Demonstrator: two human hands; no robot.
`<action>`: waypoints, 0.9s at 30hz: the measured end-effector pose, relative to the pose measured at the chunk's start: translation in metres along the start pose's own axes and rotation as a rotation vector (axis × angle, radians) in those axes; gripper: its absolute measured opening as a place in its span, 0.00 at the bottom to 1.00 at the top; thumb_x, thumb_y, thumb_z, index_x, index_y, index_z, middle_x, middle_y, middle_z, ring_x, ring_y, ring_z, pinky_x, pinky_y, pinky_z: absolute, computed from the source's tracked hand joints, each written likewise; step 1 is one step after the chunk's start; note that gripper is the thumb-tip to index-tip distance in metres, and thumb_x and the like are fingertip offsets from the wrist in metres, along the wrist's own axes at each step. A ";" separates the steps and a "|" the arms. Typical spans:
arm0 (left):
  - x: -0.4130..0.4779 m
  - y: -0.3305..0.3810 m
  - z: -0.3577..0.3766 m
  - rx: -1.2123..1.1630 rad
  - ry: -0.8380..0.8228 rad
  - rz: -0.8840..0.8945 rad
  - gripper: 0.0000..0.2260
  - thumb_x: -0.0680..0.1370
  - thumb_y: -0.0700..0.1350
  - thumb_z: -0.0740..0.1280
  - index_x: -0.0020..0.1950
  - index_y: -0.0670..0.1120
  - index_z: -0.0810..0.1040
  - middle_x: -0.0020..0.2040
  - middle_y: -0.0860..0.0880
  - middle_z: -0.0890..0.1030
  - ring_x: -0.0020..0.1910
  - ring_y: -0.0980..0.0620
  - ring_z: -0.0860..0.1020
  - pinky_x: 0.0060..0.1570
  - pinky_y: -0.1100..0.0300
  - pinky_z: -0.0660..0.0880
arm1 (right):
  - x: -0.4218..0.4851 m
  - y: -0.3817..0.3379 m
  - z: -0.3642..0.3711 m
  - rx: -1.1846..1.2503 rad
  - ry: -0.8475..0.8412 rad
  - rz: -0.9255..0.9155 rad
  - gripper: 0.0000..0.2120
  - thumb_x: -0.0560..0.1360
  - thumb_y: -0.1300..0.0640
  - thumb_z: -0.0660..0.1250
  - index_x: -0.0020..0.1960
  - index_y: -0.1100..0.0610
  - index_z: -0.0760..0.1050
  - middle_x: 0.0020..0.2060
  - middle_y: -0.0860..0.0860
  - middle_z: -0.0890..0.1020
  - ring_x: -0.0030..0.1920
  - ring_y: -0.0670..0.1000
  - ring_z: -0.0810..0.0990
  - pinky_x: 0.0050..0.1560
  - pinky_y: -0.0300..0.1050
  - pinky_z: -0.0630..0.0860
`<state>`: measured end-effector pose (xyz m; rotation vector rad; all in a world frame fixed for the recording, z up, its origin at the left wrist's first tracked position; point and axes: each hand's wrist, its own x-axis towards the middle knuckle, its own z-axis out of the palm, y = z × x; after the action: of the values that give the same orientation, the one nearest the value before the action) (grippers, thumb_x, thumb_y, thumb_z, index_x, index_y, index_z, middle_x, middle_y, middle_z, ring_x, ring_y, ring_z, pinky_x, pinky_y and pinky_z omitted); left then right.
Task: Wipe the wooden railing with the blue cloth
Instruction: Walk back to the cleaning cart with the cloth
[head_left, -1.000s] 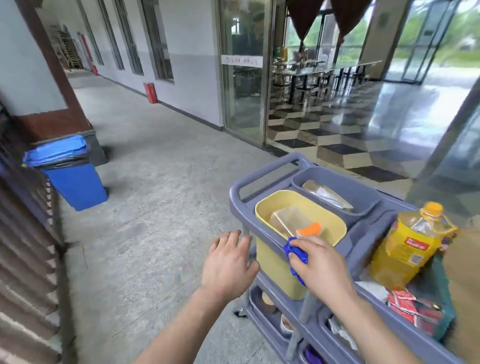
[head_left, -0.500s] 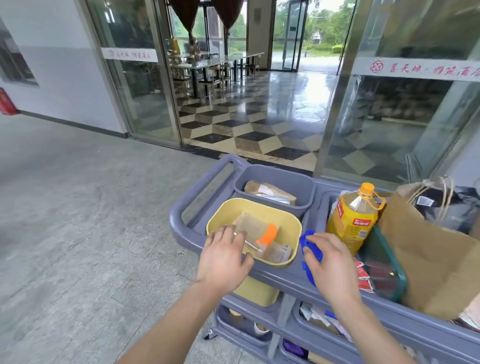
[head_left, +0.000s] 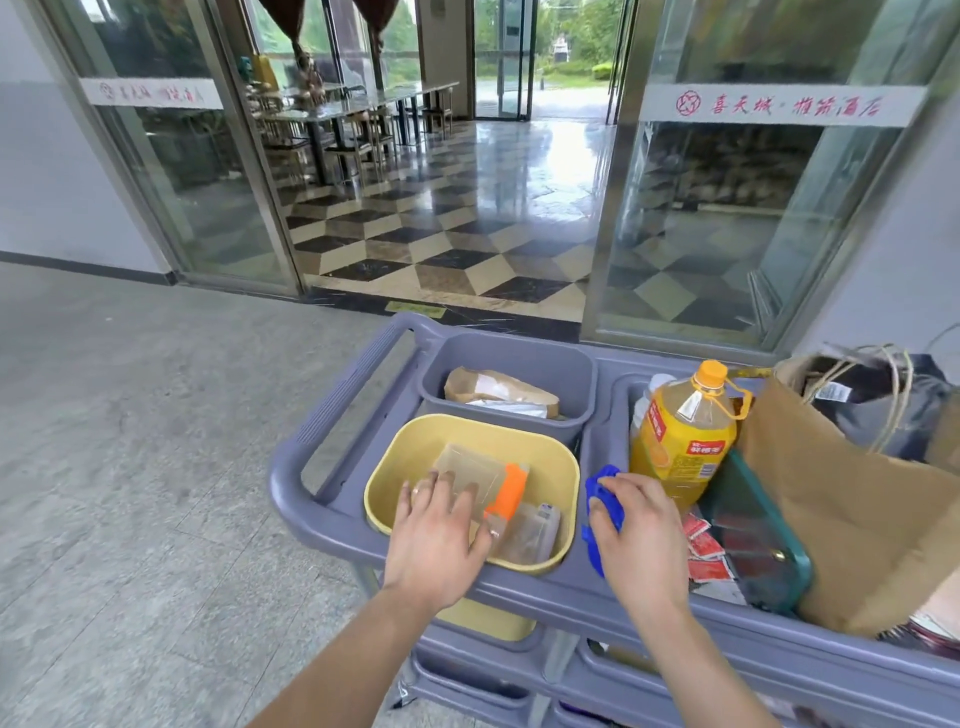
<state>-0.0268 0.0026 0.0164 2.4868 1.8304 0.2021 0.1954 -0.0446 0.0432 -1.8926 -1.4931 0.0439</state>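
Note:
My right hand (head_left: 641, 540) is closed around a crumpled blue cloth (head_left: 600, 499), holding it over the top of a grey-purple plastic cart (head_left: 332, 512), between the yellow tub and an oil bottle. My left hand (head_left: 439, 535) reaches over the near rim of the yellow tub (head_left: 410, 457), its fingers spread above a clear plastic container with an orange part (head_left: 506, 491); I cannot tell whether they touch it. No wooden railing is in view.
The cart also carries a grey bin (head_left: 519, 358) with paper bags, a yellow oil bottle (head_left: 680, 436), a green-rimmed box (head_left: 753, 540), red sachets and a brown paper bag (head_left: 852, 519). Glass doors (head_left: 197, 171) and a tiled hall lie beyond. Grey concrete floor stretches to the left.
The view has swung right, away from the wooden railing and blue bin, onto the cart. My left hand has moved forward over the yellow tub; my right hand keeps the cloth.

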 end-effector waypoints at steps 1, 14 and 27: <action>0.003 -0.004 0.002 -0.001 -0.007 0.012 0.30 0.78 0.61 0.45 0.72 0.49 0.70 0.74 0.42 0.70 0.77 0.41 0.63 0.76 0.39 0.56 | -0.001 -0.001 0.005 -0.014 0.004 0.010 0.12 0.71 0.59 0.70 0.55 0.58 0.79 0.54 0.55 0.78 0.50 0.58 0.76 0.51 0.51 0.76; 0.015 -0.041 0.023 0.014 -0.135 0.176 0.29 0.78 0.61 0.41 0.63 0.51 0.76 0.67 0.43 0.72 0.73 0.40 0.65 0.63 0.45 0.71 | -0.067 0.006 0.054 -0.394 -0.008 0.120 0.33 0.74 0.32 0.54 0.75 0.44 0.55 0.73 0.54 0.61 0.63 0.58 0.68 0.57 0.54 0.73; 0.018 -0.044 0.022 0.039 -0.139 0.224 0.24 0.80 0.61 0.49 0.63 0.50 0.76 0.67 0.41 0.73 0.70 0.39 0.67 0.66 0.41 0.68 | -0.067 -0.013 0.044 -0.282 -0.027 0.195 0.30 0.75 0.34 0.57 0.74 0.39 0.54 0.74 0.51 0.58 0.70 0.57 0.61 0.65 0.56 0.67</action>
<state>-0.0606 0.0337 -0.0093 2.6550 1.5189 -0.0003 0.1436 -0.0789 -0.0082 -2.2673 -1.3851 -0.0550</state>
